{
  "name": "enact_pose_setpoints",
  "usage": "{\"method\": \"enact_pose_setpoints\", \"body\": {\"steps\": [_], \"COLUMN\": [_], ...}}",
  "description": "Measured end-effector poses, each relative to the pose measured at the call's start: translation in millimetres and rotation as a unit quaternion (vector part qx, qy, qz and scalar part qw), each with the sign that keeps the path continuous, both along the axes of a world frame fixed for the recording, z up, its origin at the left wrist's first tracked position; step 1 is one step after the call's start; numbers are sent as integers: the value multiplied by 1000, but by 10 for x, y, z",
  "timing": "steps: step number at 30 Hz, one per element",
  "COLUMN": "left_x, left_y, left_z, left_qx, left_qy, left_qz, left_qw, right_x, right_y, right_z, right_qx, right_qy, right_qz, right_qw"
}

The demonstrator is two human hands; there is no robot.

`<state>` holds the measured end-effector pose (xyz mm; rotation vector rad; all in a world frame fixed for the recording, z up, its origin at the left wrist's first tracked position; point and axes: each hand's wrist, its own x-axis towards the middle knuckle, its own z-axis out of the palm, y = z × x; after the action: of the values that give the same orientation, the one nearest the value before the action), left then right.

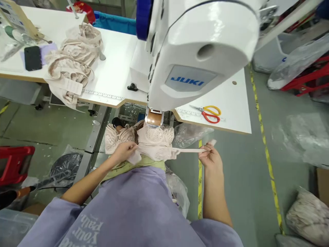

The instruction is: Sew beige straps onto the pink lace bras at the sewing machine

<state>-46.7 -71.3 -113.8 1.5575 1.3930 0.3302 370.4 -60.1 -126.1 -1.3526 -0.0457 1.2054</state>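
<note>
The left hand point(125, 151), at eight o'clock from the view's centre, pinches, its forearm point(94, 178) angled toward two; the right hand point(210, 156), at four, pinches too, its forearm point(214, 192) pointing nearly to twelve.

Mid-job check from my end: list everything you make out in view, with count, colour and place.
Lace garments: count unclear, pale beige, over the lap
Strap: one, pale beige, stretched toward the right
Sewing machine: one, white, top centre
Table: one, white, beneath the machine
Scissors: one pair, red and yellow handles, table's right part
Fabric pile: one, beige, table's left part
Phone: one, black, far left on the table
Plastic bags: several, clear, below the table and at right
Floor tape: several strips, yellow and black, floor
Shirt: one, lavender, worn
Left hand: one, bare, pinching the garment cloth
Right hand: one, bare, pinching the strap's end
</note>
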Motion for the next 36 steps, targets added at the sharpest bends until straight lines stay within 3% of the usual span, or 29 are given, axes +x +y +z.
{"method": "enact_pose_setpoints", "body": {"steps": [4, 8, 10, 12, 14, 16, 18, 20, 22, 24, 26, 28, 31, 34, 36], "left_x": [-216, -147, -49, 55, 150, 235, 308, 365, 404, 423, 427, 425, 430, 439, 427], "left_y": [127, 236, 293, 346, 380, 383, 354, 307, 255, 206, 162, 119, 58, 28, 42], "left_z": [-193, -400, -403, -305, -109, 162, 465, 740, 931, 1010, 991, 922, 816, 777, 800], "left_qx": [27, 44, 65, 91, 112, 131, 152, 169, 177, 183, 197, 228, 281, 284, 257], "left_qy": [90, 129, 133, 129, 114, 75, 11, -39, -40, -6, 34, 66, 97, 113, 105], "left_qz": [160, 230, 250, 260, 238, 165, 49, -61, -132, -159, -162, -163, -164, -162, -170], "left_qw": [983, 964, 957, 953, 958, 975, 987, 983, 974, 970, 966, 958, 941, 938, 946], "right_x": [258, 279, 58, -305, -724, -1101, -1371, -1527, -1598, -1623, -1630, -1634, -1645, -1634, -1594], "right_y": [158, 301, 312, 252, 132, -1, -103, -156, -170, -170, -170, -173, -182, -196, -189], "right_z": [97, 206, 248, 295, 362, 457, 569, 674, 757, 816, 859, 890, 900, 843, 766], "right_qx": [30, 71, 96, 117, 119, 126, 151, 178, 188, 187, 181, 172, 177, 188, 166], "right_qy": [-23, -58, -108, -181, -229, -320, -383, -412, -437, -460, -468, -460, -431, -403, -346], "right_qz": [-93, -138, -102, 2, 131, 311, 447, 511, 539, 563, 587, 590, 559, 526, 488], "right_qw": [995, 986, 984, 977, 957, 886, 794, 733, 695, 661, 635, 641, 686, 725, 784]}}
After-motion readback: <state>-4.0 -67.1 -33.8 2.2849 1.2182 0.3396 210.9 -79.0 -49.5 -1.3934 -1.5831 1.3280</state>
